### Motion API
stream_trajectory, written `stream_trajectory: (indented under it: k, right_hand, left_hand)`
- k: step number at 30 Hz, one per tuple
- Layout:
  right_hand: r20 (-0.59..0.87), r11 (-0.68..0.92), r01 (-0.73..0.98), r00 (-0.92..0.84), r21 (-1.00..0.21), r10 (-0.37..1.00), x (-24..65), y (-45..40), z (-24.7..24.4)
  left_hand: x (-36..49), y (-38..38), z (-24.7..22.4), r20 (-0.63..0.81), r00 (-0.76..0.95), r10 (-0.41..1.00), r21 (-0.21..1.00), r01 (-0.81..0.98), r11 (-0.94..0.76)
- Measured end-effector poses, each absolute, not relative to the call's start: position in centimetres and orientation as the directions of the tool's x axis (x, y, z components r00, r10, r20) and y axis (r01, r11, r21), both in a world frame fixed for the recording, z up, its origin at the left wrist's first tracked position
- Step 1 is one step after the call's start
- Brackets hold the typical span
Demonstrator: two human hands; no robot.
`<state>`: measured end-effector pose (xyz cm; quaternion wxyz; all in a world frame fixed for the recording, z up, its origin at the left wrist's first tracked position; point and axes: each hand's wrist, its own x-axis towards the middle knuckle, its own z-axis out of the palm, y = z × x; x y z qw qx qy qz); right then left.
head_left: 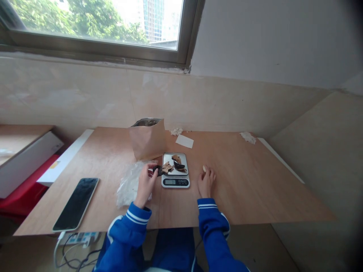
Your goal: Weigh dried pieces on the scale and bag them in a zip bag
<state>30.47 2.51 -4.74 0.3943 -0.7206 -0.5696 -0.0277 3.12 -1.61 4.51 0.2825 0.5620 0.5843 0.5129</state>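
At the left edge of the scale, the nearer left hand pinches a dark piece, with dried pieces lying just rightward on the pan; the right hand's hold is unclear.

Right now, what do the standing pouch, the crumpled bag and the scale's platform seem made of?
Pouch: probably kraft paper, matte and tan outside, silvery inside like foil. Bag: thin clear plastic, by its glossy wrinkles. Platform: perhaps smooth metal, pale with a soft sheen, though plastic is possible.
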Motion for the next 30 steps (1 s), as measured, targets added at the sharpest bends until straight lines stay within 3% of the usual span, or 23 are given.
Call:
stream_trajectory:
  k: [8,16,24,30]
  right_hand:
    - [0.497,-0.068,0.851,0.367,-0.521,0.787,30.7,2.6,-5.0]
    - [0.498,-0.068,0.852,0.365,-0.518,0.787,30.6,2.5,-4.8]
    - [0.476,-0.109,0.856,0.381,-0.505,0.793,30.5,2.5,-4.8]
    - [0.472,-0.119,0.861,0.381,-0.494,0.795,30.5,2.4,-4.7]
  left_hand:
    - [4.8,3.4,4.5,0.308,-0.250,0.918,0.898,0.396,-0.193]
    - [7.3,9.0,4.6,0.392,-0.120,0.912,0.771,0.584,-0.254]
    - [7.4,9.0,3.3,0.242,-0.023,0.970,0.720,0.675,-0.164]
    - [6.7,7.7,4.4,0.229,-0.019,0.973,0.708,0.689,-0.154]
